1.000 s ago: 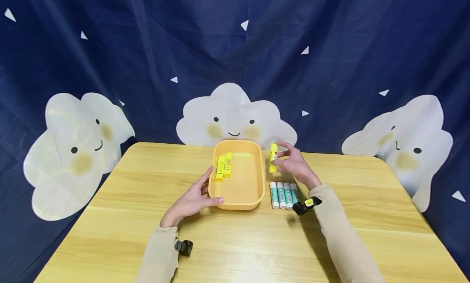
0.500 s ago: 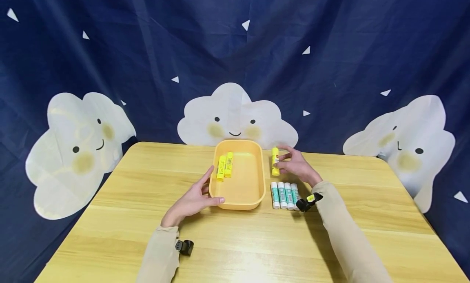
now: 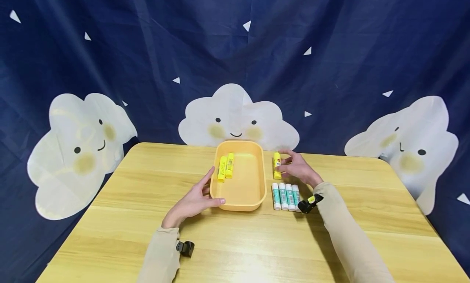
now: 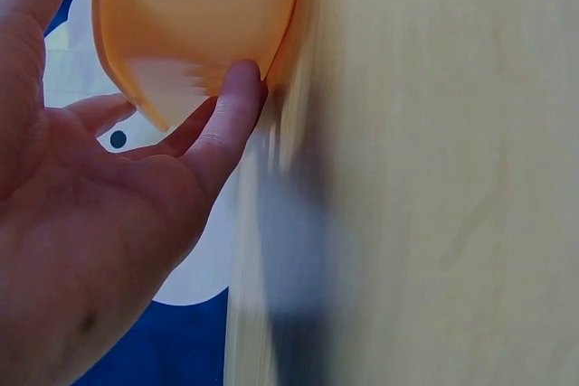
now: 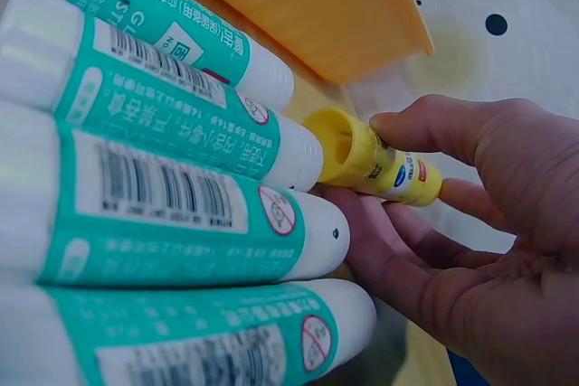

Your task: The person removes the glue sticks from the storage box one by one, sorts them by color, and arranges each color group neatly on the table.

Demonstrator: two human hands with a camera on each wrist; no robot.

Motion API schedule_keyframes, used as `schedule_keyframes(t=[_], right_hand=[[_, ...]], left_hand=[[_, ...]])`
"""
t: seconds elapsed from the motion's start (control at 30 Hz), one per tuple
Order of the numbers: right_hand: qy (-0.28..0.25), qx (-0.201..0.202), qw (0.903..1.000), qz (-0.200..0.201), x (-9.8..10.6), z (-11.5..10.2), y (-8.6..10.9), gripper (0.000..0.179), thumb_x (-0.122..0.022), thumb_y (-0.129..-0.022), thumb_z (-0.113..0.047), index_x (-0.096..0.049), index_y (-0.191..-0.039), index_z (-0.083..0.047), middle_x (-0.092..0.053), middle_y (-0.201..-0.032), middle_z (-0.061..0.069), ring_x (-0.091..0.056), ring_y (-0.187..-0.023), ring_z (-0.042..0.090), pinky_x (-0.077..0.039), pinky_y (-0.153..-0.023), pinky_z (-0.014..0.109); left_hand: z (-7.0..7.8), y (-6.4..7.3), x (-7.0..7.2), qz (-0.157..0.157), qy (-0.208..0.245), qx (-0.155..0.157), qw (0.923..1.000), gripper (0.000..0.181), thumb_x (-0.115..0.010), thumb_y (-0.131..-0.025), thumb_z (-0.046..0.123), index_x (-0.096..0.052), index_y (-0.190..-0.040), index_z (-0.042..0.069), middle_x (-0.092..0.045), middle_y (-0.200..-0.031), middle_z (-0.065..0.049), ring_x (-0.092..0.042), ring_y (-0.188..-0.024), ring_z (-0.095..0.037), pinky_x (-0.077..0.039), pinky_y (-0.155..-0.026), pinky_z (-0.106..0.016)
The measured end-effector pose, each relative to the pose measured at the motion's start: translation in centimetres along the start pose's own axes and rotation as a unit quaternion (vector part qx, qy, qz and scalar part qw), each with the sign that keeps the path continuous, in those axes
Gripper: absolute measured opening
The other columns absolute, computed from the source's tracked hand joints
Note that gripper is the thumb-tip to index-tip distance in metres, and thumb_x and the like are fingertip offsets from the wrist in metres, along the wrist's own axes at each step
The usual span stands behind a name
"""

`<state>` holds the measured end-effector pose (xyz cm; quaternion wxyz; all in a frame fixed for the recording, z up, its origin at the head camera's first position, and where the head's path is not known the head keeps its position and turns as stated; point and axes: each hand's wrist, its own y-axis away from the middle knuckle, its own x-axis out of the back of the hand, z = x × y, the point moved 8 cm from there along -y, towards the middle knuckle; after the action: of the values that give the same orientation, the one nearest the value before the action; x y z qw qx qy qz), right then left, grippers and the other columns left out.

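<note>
My left hand (image 3: 192, 199) holds the orange plastic tray (image 3: 261, 189) at its near left corner, the thumb on the near rim and the fingers along the left side. Inside the tray, two yellow glue sticks (image 3: 222, 169) lie side by side toward the left wall. Just right of the tray, my right hand (image 3: 296, 168) pinches another yellow glue stick (image 5: 405, 178) between thumb and fingers, low over the table. Nearer to me, several white-and-teal glue sticks (image 3: 283, 197) lie in a row, close beneath the right wrist.
The wooden table (image 3: 235, 250) runs back to a dark blue curtain (image 3: 205, 38) printed with white clouds. A black wrist camera (image 3: 310, 203) on the right sleeve overlaps the rightmost teal stick in the head view.
My right hand has brought its yellow glue stick a little toward me and down, closer to the teal row. The left hand stays on the tray.
</note>
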<state>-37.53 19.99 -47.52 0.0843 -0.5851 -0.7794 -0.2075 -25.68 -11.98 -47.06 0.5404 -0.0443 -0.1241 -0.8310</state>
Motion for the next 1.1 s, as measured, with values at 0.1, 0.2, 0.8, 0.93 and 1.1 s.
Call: schedule_keyframes(t=[0.1, 0.2, 0.8, 0.93, 1.1], right_hand=[[0.009, -0.004, 0.9999, 0.000, -0.03, -0.06, 0.12, 0.078, -0.075, -0.090, -0.007, -0.034, -0.157, -0.004, -0.052, -0.119, 0.022, -0.065, -0.086, 0.021, -0.065, -0.079, 0.039], [0.016, -0.007, 0.9998, 0.000, -0.16, -0.24, 0.32, 0.077, -0.076, -0.090, -0.007, -0.036, -0.156, -0.003, -0.054, -0.119, 0.023, -0.066, -0.088, 0.021, -0.065, -0.079, 0.038], [0.040, -0.032, 0.9987, 0.008, -0.12, -0.05, 0.76, 0.068, -0.074, -0.092, -0.014, -0.043, -0.151, -0.001, -0.058, -0.119, 0.020, -0.067, -0.090, 0.020, -0.064, -0.082, 0.035], [0.027, -0.032, 0.9991, 0.006, -0.11, 0.09, 0.82, 0.068, -0.075, -0.093, -0.017, -0.043, -0.150, -0.001, -0.059, -0.119, 0.021, -0.068, -0.090, 0.019, -0.064, -0.083, 0.036], [0.012, -0.040, 0.9991, 0.005, -0.08, 0.37, 0.77, 0.068, -0.075, -0.094, -0.021, -0.043, -0.150, -0.001, -0.058, -0.120, 0.021, -0.069, -0.090, 0.019, -0.064, -0.083, 0.035]], left_hand=[[0.03, 0.00, -0.05, 0.000, -0.001, -0.002, 1.0000, 0.114, -0.085, -0.085, 0.024, -0.005, -0.166, 0.031, -0.048, -0.154, -0.021, -0.059, -0.132, -0.032, -0.054, -0.106, -0.039], [0.07, 0.01, -0.09, 0.002, -0.004, -0.002, 1.0000, 0.114, -0.086, -0.085, 0.025, -0.005, -0.166, 0.031, -0.047, -0.155, -0.020, -0.059, -0.132, -0.032, -0.054, -0.107, -0.041], [0.30, 0.16, -0.07, 0.006, -0.004, 0.001, 1.0000, 0.114, -0.086, -0.085, 0.024, -0.006, -0.166, 0.031, -0.046, -0.156, -0.019, -0.058, -0.133, -0.032, -0.053, -0.107, -0.041], [0.38, 0.16, -0.06, 0.006, -0.001, 0.001, 1.0000, 0.114, -0.086, -0.085, 0.023, -0.005, -0.166, 0.030, -0.048, -0.153, -0.021, -0.059, -0.131, -0.032, -0.055, -0.105, -0.039], [0.23, 0.14, -0.03, 0.005, 0.001, 0.001, 1.0000, 0.115, -0.086, -0.085, 0.023, -0.006, -0.166, 0.031, -0.048, -0.154, -0.020, -0.060, -0.131, -0.031, -0.055, -0.105, -0.038]])
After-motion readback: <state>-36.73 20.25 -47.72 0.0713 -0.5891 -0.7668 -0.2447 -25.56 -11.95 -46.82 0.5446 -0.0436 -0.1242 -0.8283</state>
